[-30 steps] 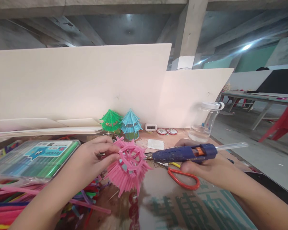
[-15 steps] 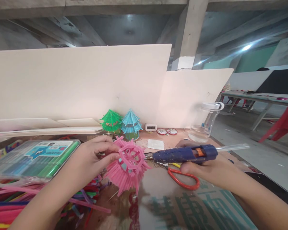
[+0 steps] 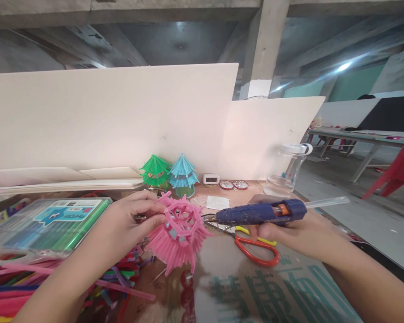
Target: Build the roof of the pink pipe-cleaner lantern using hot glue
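My left hand [image 3: 131, 222] pinches the rim of a pink fringed craft piece [image 3: 179, 235] made of straw-like strips and holds it just above the table. My right hand [image 3: 289, 231] is wrapped round a blue glue gun [image 3: 261, 213] with a clear glue stick poking out of its back. The gun's nozzle points left and sits at the right edge of the pink piece's open frame. Red-handled scissors [image 3: 256, 249] lie on the table under the gun.
Green [image 3: 155, 170] and blue [image 3: 183, 172] fringed trees stand at the back by a white board. A clear case of coloured strips [image 3: 50, 222] and loose pipe cleaners [image 3: 16, 287] lie at left. A clear bottle [image 3: 287, 172] stands at right.
The glue gun has tilted slightly, its rear rising a little, while its nozzle stays at the pink piece. My left hand keeps its pinch almost unmoved.
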A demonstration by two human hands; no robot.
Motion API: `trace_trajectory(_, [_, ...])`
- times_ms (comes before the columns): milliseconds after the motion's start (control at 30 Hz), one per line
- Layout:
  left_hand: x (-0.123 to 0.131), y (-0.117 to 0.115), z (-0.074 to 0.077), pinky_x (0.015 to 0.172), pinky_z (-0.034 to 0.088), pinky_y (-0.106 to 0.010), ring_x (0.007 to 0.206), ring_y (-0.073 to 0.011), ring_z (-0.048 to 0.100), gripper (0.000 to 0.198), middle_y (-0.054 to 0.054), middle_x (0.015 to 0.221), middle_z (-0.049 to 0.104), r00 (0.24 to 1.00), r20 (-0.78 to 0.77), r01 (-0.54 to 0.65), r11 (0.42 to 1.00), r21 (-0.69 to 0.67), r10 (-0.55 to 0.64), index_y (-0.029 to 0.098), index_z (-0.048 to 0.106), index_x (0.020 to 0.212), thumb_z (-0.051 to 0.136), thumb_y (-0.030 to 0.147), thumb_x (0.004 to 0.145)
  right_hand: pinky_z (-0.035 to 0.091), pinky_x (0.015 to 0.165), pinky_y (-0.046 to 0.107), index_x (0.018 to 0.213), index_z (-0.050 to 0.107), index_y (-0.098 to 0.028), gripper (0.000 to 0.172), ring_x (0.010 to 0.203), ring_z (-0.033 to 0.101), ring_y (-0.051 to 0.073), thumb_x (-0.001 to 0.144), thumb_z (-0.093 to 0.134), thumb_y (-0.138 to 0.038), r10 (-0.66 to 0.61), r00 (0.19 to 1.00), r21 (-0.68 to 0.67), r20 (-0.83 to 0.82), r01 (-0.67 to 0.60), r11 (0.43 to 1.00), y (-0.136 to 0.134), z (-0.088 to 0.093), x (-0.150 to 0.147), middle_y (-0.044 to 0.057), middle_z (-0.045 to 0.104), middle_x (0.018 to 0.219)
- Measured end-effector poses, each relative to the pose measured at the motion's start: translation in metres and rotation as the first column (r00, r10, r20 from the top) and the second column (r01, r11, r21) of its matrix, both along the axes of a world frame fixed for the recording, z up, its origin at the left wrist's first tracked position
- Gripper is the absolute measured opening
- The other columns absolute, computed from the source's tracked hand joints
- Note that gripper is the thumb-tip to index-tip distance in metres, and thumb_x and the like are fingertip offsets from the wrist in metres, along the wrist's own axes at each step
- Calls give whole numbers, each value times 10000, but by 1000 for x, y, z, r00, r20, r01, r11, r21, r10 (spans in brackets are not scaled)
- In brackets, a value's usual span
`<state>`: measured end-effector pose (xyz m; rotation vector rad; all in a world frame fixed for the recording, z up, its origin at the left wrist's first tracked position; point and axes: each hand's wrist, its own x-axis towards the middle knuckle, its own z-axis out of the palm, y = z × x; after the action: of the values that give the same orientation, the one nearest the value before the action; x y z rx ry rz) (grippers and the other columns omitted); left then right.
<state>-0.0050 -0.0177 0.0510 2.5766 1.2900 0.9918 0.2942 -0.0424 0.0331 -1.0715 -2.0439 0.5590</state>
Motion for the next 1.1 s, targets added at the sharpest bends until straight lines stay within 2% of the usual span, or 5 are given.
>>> trace_trajectory(267, [0, 1, -1, 628, 448, -224, 671, -145, 593, 239, -6, 740, 639, 1000, -1, 9, 1000, -13, -9, 211, 722, 716, 574, 363, 825, 464, 510, 264, 701, 645, -204, 496, 574, 563, 163, 801, 566, -684, -1, 999, 43, -40, 3, 999, 4, -13, 5, 10, 603, 634])
trace_trajectory(467, [-2, 1, -1, 670, 466, -225, 740, -160, 625, 228, -18, 797, 676, 1000, -1, 13, 1000, -5, -13, 222, 739, 735, 582, 357, 830, 542, 604, 300, 760, 707, -218, 570, 675, 649, 208, 795, 506, -750, 52, 997, -20, -61, -53, 998, 0, -7, 1, 46, 703, 724])
trace_trajectory(633, [-3, 1, -2, 677, 472, -233, 737, -164, 621, 230, -20, 787, 674, 1000, -1, 22, 1000, 8, -22, 224, 734, 717, 586, 350, 838, 546, 618, 318, 745, 700, -225, 508, 641, 636, 209, 802, 540, -703, 2, 1000, 42, -12, -1, 999, 0, -7, 0, 41, 674, 675])
trace_trajectory(800, [-2, 1, -2, 685, 479, -240, 755, -173, 623, 233, -27, 791, 674, 999, 20, 27, 1000, -10, -27, 224, 740, 726, 578, 348, 840, 555, 681, 332, 855, 670, -219, 496, 752, 669, 235, 796, 535, -692, -17, 1000, 11, -24, 17, 1000, 2, -9, -2, 56, 701, 791])
trace_trajectory(1100, [-1, -1, -2, 654, 469, -231, 735, -163, 616, 244, -28, 791, 664, 1000, 5, 30, 999, -37, -30, 219, 741, 735, 565, 343, 849, 540, 650, 323, 853, 623, -227, 351, 704, 658, 229, 797, 566, -569, 6, 999, -47, -49, -8, 999, 0, -6, -4, 40, 674, 741])
